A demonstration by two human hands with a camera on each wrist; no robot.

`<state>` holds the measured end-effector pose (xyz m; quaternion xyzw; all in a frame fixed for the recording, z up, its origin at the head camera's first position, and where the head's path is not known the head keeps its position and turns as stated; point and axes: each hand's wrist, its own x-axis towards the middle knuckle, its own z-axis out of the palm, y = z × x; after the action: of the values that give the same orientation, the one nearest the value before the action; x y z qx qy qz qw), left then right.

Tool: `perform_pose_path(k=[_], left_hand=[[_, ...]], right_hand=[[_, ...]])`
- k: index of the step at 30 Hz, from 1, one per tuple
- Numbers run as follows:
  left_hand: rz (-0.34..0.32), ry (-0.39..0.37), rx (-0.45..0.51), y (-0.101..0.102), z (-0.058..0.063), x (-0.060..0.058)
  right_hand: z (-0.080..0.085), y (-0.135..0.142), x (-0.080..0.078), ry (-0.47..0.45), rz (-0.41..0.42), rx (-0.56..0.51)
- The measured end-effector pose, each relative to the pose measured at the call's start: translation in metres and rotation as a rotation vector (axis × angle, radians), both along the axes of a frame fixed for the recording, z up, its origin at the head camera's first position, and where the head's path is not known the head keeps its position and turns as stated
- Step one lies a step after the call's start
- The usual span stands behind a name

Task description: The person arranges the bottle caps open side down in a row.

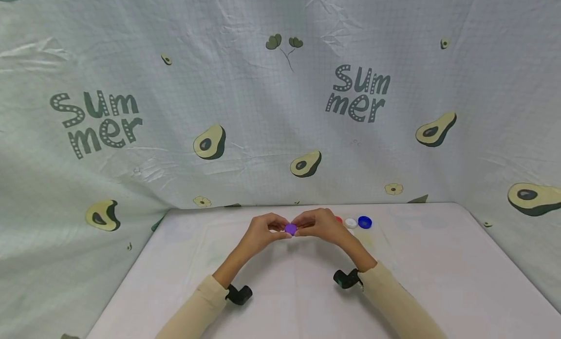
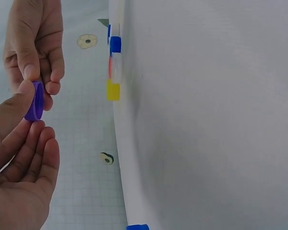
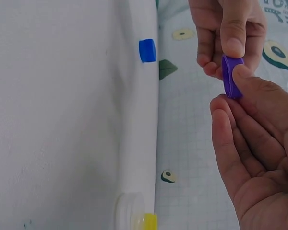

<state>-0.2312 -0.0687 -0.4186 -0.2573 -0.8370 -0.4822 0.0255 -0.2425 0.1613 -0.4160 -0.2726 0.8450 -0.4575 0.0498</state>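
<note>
A small purple bottle cap [image 1: 290, 229] is held up between both hands above the table, its hollow side visible in the left wrist view. My left hand [image 1: 262, 232] pinches its left side with thumb and fingers. From the other side, my right hand [image 1: 320, 225] grips the same cap between thumb and fingertips. In the right wrist view the purple cap [image 3: 232, 76] stands on edge, partly covered by both thumbs.
Right of the hands, a red cap [image 1: 339, 219], white cap [image 1: 350, 223] and blue cap [image 1: 364, 222] lie on the white table [image 1: 271, 305]. A yellow cap [image 2: 113, 90] shows in the left wrist view. Another blue cap [image 3: 147, 51] appears in the right wrist view. A printed curtain hangs behind.
</note>
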Motion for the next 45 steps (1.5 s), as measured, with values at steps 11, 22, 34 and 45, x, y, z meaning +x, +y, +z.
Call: perform_pose_path(k=[11,22,34,45], left_hand=[[-0.013,-0.039,0.013,0.010,-0.006,0.001],[-0.041,-0.031,-0.012,0.016,-0.002,0.000],[-0.044,-0.027,0.014,0.023,-0.004,-0.001],[-0.049,0.014,0.228,0.036,-0.008,-0.001]], right_hand=[[-0.006,0.013,0.001,0.013,-0.010,0.019],[-0.003,0.021,0.003,0.031,-0.010,0.044],[0.001,0.026,0.004,0.076,-0.019,0.055],[0.000,0.031,0.011,0.148,-0.150,0.038]])
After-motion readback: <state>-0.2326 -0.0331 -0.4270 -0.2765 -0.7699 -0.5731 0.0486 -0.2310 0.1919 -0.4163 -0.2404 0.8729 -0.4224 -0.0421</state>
